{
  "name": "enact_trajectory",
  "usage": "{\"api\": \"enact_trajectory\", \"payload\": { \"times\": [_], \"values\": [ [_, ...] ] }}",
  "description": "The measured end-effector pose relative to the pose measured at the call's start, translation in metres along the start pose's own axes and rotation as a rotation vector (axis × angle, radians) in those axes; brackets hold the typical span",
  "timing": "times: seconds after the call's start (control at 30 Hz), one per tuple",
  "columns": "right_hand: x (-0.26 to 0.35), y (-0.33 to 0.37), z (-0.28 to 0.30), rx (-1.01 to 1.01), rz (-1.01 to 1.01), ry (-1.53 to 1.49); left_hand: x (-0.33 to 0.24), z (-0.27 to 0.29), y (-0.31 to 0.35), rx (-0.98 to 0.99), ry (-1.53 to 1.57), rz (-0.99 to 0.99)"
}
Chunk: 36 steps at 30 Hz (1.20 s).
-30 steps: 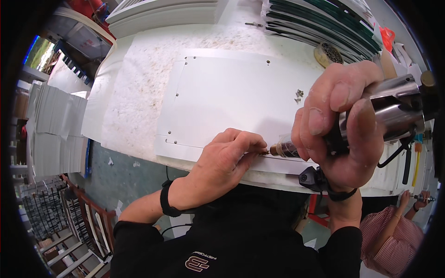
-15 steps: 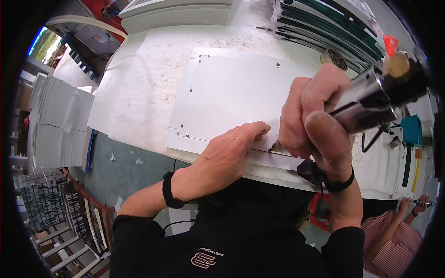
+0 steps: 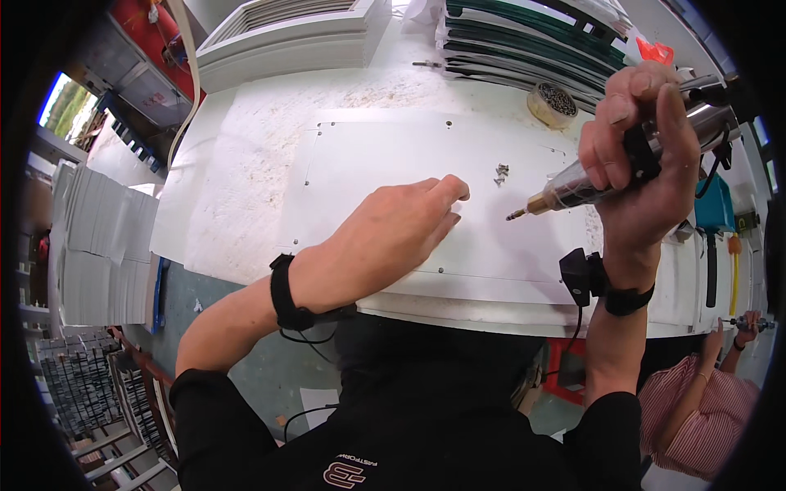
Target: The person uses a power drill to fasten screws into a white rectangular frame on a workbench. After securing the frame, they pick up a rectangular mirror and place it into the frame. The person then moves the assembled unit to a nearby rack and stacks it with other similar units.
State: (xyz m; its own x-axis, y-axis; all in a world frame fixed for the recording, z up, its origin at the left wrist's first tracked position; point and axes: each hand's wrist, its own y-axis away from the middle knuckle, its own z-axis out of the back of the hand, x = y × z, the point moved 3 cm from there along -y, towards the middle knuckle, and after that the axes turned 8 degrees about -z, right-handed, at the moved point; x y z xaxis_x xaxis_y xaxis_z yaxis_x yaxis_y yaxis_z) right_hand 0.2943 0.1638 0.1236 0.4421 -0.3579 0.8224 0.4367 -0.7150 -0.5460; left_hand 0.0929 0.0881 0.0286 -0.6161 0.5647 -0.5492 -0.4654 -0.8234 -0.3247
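With fingers (image 3: pixel 453 186) of the left hand (image 3: pixel 381 225) loosely bent, thumb apart from forefinger and nothing visible between, reaches across the white panel (image 3: pixel 377 164), just short of a little cluster of loose screws (image 3: pixel 501 174). With fingers of the right hand (image 3: pixel 645 159) wrapped around a power screwdriver (image 3: pixel 573 184), holds the bit (image 3: pixel 516 215) pointing down and leftward, near that cluster and seemingly clear of the surface.

Compared with half a second ago, now holds the bit well away from the panel's near seam. Now shows a screw head (image 3: pixel 440 270) at that seam; probably counts as one more fastening in place, leaving the screwdriver free.

Find the panel flat on the padded white bench (image 3: pixel 233 155), below both hands, with further screw heads along its left and far sides. Note the left forearm in the way, hiding the near-left corner, and the small black box (image 3: pixel 580 277) strapped at the right wrist, hanging close to the near-right corner.

Farther out, see a round tub of screws (image 3: pixel 553 106), dark green strips (image 3: pixel 532 41) stacked behind it, white frames (image 3: pixel 286 41) at far left, and at lower right a co-worker's striped top (image 3: pixel 696 409).
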Motion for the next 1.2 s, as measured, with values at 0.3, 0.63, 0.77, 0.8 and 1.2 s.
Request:
{"api": "enact_trajectory", "payload": {
  "times": [0.3, 0.63, 0.77, 0.8, 1.2],
  "values": [
    [0.003, 0.026, 0.047, -0.267, -0.007, -0.001, 0.015, -0.03, -0.07, 0.094, -0.244, -0.258],
    [-0.002, 0.033, 0.064, -0.255, 0.024, -0.087, 0.007, -0.033, -0.077, 0.303, -0.557, -0.432],
    [-0.002, 0.032, 0.065, -0.254, 0.006, -0.109, 0.007, -0.038, -0.081, 0.304, -0.585, -0.417],
    [-0.002, 0.031, 0.064, -0.247, 0.006, -0.119, 0.01, -0.038, -0.08, 0.277, -0.55, -0.384],
    [0.001, -0.005, 0.043, -0.172, 0.062, -0.177, 0.033, -0.011, -0.034, 0.084, 0.777, 0.377]
  ]
}}
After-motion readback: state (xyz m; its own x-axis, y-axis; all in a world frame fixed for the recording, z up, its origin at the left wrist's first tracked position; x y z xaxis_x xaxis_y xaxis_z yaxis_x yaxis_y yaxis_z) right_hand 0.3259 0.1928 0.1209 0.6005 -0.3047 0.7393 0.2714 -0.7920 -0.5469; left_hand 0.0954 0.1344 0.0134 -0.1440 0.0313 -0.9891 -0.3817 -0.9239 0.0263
